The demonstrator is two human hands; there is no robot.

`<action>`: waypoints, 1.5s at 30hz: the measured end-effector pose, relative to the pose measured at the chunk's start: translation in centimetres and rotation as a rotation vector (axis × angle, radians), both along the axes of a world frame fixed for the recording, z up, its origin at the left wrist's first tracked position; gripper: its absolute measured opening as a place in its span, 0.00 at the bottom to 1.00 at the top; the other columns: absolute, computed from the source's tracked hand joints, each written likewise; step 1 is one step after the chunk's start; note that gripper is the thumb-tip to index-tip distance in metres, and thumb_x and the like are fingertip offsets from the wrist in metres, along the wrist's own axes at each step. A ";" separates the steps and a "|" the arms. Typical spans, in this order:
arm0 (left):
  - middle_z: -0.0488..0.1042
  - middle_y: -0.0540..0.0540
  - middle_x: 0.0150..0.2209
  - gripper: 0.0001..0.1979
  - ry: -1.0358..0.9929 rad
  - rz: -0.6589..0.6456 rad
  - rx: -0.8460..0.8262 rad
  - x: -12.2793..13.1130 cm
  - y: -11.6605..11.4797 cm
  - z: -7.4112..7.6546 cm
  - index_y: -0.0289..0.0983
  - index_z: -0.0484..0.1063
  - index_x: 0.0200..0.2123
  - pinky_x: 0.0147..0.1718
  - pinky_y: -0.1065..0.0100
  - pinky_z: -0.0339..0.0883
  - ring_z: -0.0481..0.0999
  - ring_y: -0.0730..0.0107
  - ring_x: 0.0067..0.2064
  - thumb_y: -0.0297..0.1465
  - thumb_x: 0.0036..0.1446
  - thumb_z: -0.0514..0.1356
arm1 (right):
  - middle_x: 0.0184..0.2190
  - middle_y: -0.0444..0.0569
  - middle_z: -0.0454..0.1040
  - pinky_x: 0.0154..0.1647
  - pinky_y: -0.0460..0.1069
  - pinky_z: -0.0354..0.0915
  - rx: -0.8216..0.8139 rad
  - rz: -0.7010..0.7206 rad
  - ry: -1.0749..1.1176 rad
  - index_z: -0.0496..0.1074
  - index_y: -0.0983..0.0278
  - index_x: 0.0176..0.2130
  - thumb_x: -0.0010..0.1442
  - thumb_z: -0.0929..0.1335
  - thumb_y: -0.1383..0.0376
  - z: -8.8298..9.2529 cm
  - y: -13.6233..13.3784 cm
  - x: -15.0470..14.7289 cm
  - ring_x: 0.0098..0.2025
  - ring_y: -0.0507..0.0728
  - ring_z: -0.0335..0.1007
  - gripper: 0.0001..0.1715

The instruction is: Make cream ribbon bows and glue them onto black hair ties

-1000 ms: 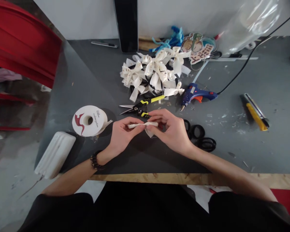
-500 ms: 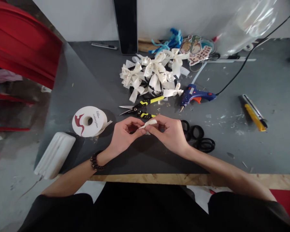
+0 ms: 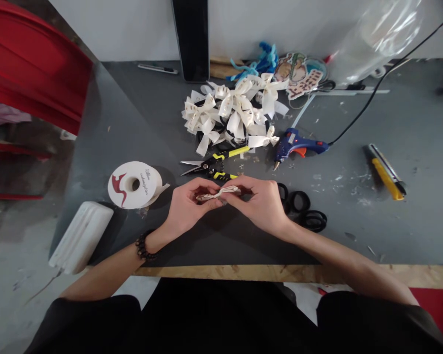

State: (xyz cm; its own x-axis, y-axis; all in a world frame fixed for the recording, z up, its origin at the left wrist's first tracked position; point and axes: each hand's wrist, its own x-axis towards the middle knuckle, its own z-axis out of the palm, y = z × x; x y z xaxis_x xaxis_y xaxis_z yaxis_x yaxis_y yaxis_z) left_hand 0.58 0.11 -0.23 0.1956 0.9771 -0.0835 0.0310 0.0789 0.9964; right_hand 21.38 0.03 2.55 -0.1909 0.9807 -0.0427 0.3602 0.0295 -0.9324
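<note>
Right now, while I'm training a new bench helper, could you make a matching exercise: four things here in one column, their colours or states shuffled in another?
Things
1. folded ribbon
2. scissors
3. glue gun
4. ribbon spool

Colours or states
A. blue and orange
B. white and round, marked in red
C. pinched between the left hand and the right hand
D. lying with blades open

Pairs: 1-C, 2-D, 3-A, 4-B
</note>
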 end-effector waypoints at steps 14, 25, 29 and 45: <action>0.85 0.43 0.37 0.11 0.277 -0.046 0.126 -0.7 0.1 -0.5 0.37 0.83 0.41 0.37 0.68 0.78 0.84 0.67 0.36 0.39 0.63 0.71 | 0.34 0.44 0.87 0.39 0.50 0.74 -0.034 0.044 -0.037 0.81 0.58 0.49 0.65 0.77 0.62 -0.5 0.1 0.4 0.33 0.56 0.84 0.12; 0.80 0.47 0.37 0.05 0.424 0.023 0.335 -0.8 0.0 0.2 0.38 0.77 0.39 0.39 0.69 0.73 0.79 0.70 0.38 0.32 0.69 0.64 | 0.37 0.44 0.88 0.40 0.48 0.76 -0.109 0.031 -0.035 0.81 0.59 0.45 0.65 0.75 0.63 0.6 -0.6 -0.1 0.35 0.57 0.86 0.07; 0.80 0.48 0.36 0.05 0.467 -0.002 0.367 -0.9 0.1 0.4 0.38 0.77 0.38 0.40 0.68 0.72 0.79 0.70 0.38 0.31 0.70 0.63 | 0.35 0.43 0.88 0.42 0.48 0.78 -0.149 0.042 0.012 0.80 0.59 0.42 0.65 0.74 0.67 0.8 -0.8 0.0 0.39 0.58 0.88 0.04; 0.80 0.48 0.36 0.04 0.450 -0.007 0.239 -1.2 -0.1 0.1 0.38 0.77 0.39 0.36 0.67 0.68 0.76 0.70 0.35 0.30 0.69 0.63 | 0.33 0.45 0.87 0.38 0.49 0.79 -0.224 0.065 0.035 0.80 0.61 0.36 0.63 0.74 0.70 1.2 -0.6 0.5 0.37 0.59 0.88 0.04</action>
